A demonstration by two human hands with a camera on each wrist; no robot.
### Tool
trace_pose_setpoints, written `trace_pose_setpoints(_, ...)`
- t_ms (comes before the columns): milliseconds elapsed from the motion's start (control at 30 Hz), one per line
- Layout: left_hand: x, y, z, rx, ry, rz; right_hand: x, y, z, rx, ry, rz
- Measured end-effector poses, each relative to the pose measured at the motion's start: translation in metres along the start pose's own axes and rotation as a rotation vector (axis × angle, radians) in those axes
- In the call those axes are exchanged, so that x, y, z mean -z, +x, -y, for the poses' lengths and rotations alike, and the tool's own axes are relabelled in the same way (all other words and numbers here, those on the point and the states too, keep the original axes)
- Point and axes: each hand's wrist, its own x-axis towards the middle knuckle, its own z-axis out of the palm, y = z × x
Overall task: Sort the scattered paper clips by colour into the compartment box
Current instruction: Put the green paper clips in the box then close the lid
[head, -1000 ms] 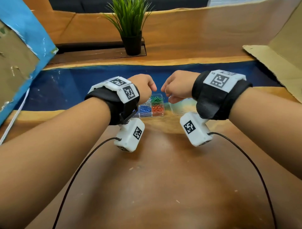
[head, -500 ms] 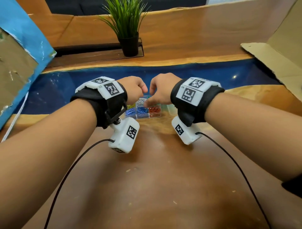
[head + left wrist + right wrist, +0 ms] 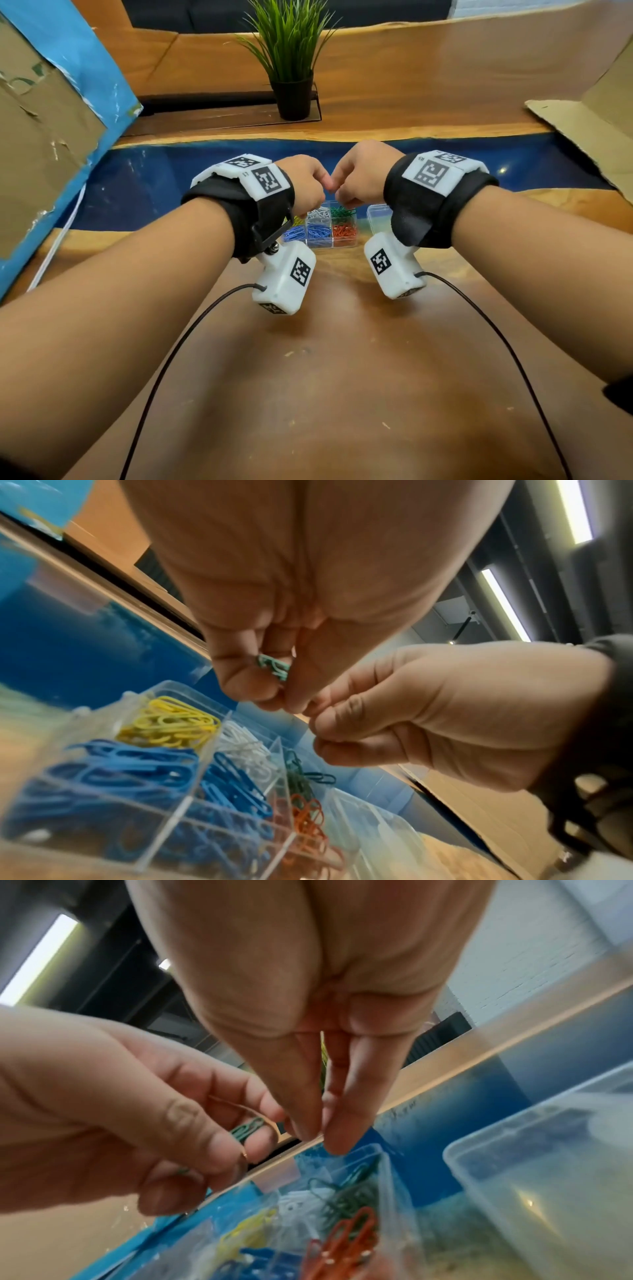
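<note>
compartment box [image 3: 320,229]: clips sorted by colour | left hand [image 3: 260,653] curled on green clips [image 3: 274,666] | right hand [image 3: 318,1096] fingertips pinched, contents unclear

The compartment box [image 3: 320,228] sat at mid-frame on the table [image 3: 325,394], with both hands [image 3: 305,185] just above it. A lid [image 3: 378,214] lay right of it; a potted plant [image 3: 291,61] stood top centre, behind.

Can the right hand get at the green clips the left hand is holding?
Probably yes: the right hand has its fingertips right beside the left hand, whose loosely curled fingers leave the green clips exposed.
</note>
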Motion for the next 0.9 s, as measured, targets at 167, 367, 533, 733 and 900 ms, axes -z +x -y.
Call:
trace_pose_setpoints(167,-0.006,0.004,-0.01,-0.016,0.049,-0.005,-0.004,-0.003,-0.012,0.058,-0.188,0.0)
trace_pose_setpoints(367,-0.015,0.01,-0.019,-0.099,0.139,-0.037,-0.002,0.0,-0.028,0.112,-0.045,-0.141)
trace_pose_setpoints(533,-0.018,0.013,-0.029,-0.136,0.323,-0.014,0.011,-0.003,-0.048,0.054,0.007,-0.146)
trace_pose_setpoints(733,-0.018,0.015,-0.038,-0.2,0.432,0.01,0.014,-0.01,-0.068,0.005,-0.022,-0.112)
trace_pose_setpoints(900,-0.014,0.02,-0.031,-0.193,0.478,-0.008,0.015,-0.013,-0.076,0.012,-0.116,-0.082)
